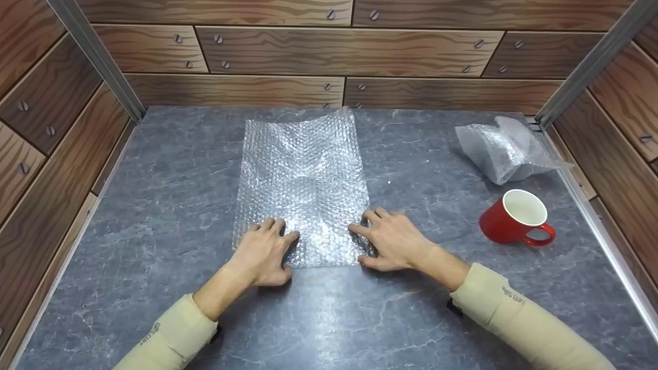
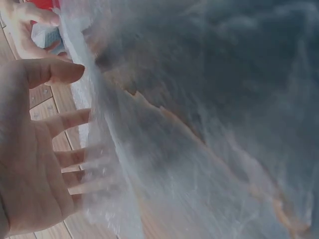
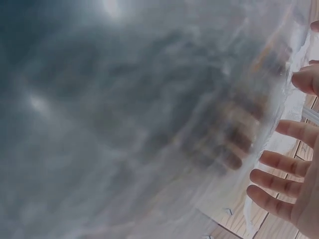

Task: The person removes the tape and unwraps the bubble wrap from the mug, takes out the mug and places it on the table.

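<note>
A sheet of clear bubble wrap (image 1: 303, 174) lies flat on the grey marbled table, its near edge toward the person. My left hand (image 1: 262, 252) rests at the sheet's near left corner, fingers spread over the plastic and thumb beside the near edge. At the near right corner, my right hand (image 1: 393, 239) touches the side edge with spread fingers. The left wrist view shows the left fingers (image 2: 70, 122) extended against the wrap. Likewise, straight right fingers (image 3: 279, 184) meet the plastic's edge in the right wrist view. Neither hand grips anything.
A red mug (image 1: 496, 223) with a white inside stands upright to the right, handle facing right. Behind it sits a crumpled bubble-wrap bundle (image 1: 506, 149) by the table's right edge. Wood-patterned panels (image 1: 349, 51) and metal posts (image 1: 591, 64) enclose the table (image 1: 169, 205).
</note>
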`<state>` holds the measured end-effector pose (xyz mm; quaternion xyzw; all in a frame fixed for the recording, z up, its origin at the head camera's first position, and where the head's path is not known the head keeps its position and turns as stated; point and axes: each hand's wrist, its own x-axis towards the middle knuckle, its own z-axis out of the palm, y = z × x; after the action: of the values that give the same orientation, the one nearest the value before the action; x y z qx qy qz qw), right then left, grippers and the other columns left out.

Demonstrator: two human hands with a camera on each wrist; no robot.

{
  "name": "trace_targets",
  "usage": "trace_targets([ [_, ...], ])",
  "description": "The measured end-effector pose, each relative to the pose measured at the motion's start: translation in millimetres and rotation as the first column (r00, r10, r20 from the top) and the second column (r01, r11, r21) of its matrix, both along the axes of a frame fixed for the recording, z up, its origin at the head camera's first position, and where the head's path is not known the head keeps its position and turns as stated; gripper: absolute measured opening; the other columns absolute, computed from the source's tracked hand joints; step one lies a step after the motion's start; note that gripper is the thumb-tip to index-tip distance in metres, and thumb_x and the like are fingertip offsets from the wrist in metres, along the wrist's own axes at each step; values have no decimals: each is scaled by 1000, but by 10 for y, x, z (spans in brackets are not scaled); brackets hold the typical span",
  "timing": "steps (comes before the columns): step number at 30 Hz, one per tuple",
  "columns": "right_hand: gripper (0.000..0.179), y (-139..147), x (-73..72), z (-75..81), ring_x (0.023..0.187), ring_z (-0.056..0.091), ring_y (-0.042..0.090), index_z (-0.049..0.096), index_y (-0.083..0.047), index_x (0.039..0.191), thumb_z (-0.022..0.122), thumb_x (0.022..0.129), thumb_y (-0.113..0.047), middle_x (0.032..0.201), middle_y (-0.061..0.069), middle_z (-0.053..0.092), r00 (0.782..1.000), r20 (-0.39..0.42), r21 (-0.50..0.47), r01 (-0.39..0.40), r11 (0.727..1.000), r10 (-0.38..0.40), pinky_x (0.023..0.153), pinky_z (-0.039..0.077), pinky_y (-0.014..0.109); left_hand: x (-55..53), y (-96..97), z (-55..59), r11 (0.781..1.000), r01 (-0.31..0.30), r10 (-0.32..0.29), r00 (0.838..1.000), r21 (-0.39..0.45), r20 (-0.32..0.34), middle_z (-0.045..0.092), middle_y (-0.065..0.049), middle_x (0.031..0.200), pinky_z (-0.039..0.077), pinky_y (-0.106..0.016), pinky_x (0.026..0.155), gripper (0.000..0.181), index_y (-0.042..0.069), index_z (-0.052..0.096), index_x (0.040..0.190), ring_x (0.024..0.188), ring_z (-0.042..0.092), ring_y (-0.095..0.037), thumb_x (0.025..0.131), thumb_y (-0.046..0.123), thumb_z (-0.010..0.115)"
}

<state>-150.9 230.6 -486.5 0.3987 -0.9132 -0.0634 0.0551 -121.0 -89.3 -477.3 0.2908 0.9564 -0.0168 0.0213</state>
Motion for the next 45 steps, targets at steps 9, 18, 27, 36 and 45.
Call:
trace_targets([
  [9,73,-133,-21,33,106,66,33,59,-24,148,61,92,-70,125,16,65,1000,15,46,14,999,-15,71,62,43,34,186,-10,1000,-18,21,990,20,-137,66,-19,134,60,-53,95,73,17,56,147,122,65,-37,90,61,71],
  [18,75,-258,-46,48,105,68,32,60,-24,148,59,92,-74,124,15,66,1000,9,72,19,997,-19,71,64,43,52,402,-32,999,-47,45,983,-10,-180,69,-16,129,62,-48,88,70,19,60,144,115,68,-34,95,70,62],
  [27,75,-402,-94,76,112,69,34,57,-23,151,54,95,-74,134,18,65,999,39,110,18,994,-22,81,65,45,29,505,-48,993,-120,117,982,-12,-149,70,-17,125,65,-45,75,68,16,64,138,110,68,-33,96,68,61],
  [36,77,-448,-95,84,109,69,32,58,-23,149,54,93,-77,127,15,67,1000,-6,103,4,995,-3,71,64,41,26,494,-69,990,-138,134,980,-17,-148,69,-15,117,65,-43,72,63,15,67,132,106,67,-32,94,66,65],
  [45,85,-318,-122,221,112,67,35,51,-19,155,56,93,-76,137,18,61,999,42,56,6,998,-8,75,65,45,2,362,-49,987,-161,160,979,1,-130,67,-17,118,64,-46,73,62,14,66,130,109,66,-34,94,65,67],
])
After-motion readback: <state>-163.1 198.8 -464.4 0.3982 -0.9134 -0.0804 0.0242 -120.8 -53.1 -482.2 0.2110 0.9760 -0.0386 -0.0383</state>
